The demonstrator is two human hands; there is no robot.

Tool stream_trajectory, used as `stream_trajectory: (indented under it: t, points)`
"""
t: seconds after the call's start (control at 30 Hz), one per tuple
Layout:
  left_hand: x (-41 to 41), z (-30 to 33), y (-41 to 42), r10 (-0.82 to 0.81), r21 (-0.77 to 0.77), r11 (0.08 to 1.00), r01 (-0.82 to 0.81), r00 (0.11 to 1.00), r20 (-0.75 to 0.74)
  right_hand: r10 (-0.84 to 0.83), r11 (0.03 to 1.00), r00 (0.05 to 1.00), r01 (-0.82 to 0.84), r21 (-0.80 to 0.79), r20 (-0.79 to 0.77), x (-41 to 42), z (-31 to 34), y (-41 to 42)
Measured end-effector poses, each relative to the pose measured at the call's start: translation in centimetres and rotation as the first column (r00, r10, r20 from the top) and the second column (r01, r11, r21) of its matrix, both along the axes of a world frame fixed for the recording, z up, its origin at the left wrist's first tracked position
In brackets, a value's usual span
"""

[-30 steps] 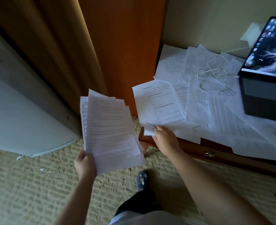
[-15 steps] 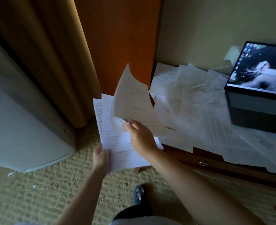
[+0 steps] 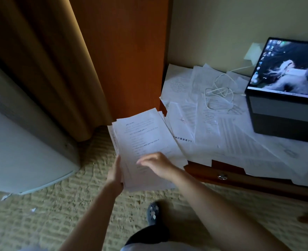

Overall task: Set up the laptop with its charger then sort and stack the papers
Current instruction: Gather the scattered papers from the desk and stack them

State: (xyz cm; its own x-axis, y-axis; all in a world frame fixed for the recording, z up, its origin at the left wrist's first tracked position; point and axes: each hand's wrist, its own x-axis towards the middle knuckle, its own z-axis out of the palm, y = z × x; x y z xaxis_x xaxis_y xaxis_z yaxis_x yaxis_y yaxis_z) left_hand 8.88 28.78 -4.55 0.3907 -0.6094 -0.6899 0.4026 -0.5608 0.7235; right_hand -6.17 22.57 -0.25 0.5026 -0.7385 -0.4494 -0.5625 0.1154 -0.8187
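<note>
The left hand [image 3: 115,175] gripped the paper stack [image 3: 146,142] beside the desk [image 3: 231,175], the right hand [image 3: 158,164] lay open on top, and each next sheet should probably land square, edges aligned.

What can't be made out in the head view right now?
- Right hand: motion-blurred, contact with the held stack unclear.
- Left hand fingers: hidden behind the stack.
- Laptop: right side cut off by the frame edge.
- Loose papers: print too small to read.
- Charger cable: laptop connection not visible.
</note>
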Motion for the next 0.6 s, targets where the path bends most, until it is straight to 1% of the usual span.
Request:
stream_trajectory:
  t: [0.03,0.07,0.1,0.13,0.17,0.2,0.23,0.3,0.33,0.4,0.43,0.47,0.53,0.6]
  points:
    - [0.0,0.2,-0.2,-0.04,-0.03,0.999,0.04,0.999,0.002,-0.104,0.987,0.991,0.092,-0.135,-0.085,-0.3,-0.6,-0.8]
    - [-0.2,0.4,-0.4,-0.081,-0.062,0.995,0.083,0.996,0.043,-0.177,0.96,0.96,0.12,-0.252,-0.219,-0.9,-1.2,-1.6]
    - [-0.3,0.5,-0.5,-0.117,-0.06,0.99,0.124,0.986,0.118,-0.212,0.951,0.904,0.103,-0.292,-0.372,-1.7,-1.7,-2.2]
    - [-0.5,1.0,-0.7,-0.124,-0.057,0.989,0.136,0.977,0.171,-0.218,0.958,0.845,0.09,-0.271,-0.489,-2.4,-2.0,-2.6]
    - [-0.6,1.6,-0.8,-0.123,-0.067,0.988,0.14,0.969,0.216,-0.214,0.967,0.806,0.095,-0.236,-0.552,-3.0,-2.2,-3.0]
    - [-0.5,2.0,-1.0,-0.118,-0.087,0.986,0.142,0.964,0.24,-0.227,0.968,0.797,0.12,-0.222,-0.56,-3.5,-2.4,-3.4]
    - [-0.3,2.4,-1.2,-0.11,-0.114,0.983,0.142,0.962,0.249,-0.269,0.959,0.817,0.176,-0.223,-0.511,-3.8,-2.2,-3.8]
    - [0.1,3.5,-1.8,-0.117,-0.184,0.968,0.17,0.955,0.271,-0.426,0.902,0.858,0.378,-0.209,-0.286,-4.1,-1.4,-4.9]
    - [0.2,4.1,-2.2,-0.118,-0.219,0.959,0.182,0.954,0.275,-0.507,0.86,0.842,0.481,-0.173,-0.181,-4.1,-0.6,-5.3]
    - [0.4,5.3,-3.2,-0.111,-0.274,0.945,0.181,0.962,0.251,-0.654,0.757,0.754,0.649,-0.083,-0.069,-4.6,0.8,-6.5]
    - [0.4,5.9,-3.8,-0.103,-0.299,0.938,0.173,0.966,0.237,-0.701,0.713,0.712,0.699,-0.049,-0.036,-4.9,1.5,-7.2]
    - [0.5,6.4,-4.5,-0.094,-0.319,0.933,0.166,0.969,0.23,-0.723,0.691,0.691,0.723,-0.021,-0.001,-5.2,2.3,-7.7]
    - [0.3,7.3,-6.1,-0.054,-0.367,0.921,0.132,0.975,0.215,-0.731,0.68,0.674,0.733,0.022,0.108,-5.6,4.0,-8.8]
    - [-0.4,8.4,-7.9,-0.03,-0.421,0.896,0.143,0.964,0.263,-0.751,0.631,0.616,0.776,-0.015,0.239,-5.7,5.7,-9.8]
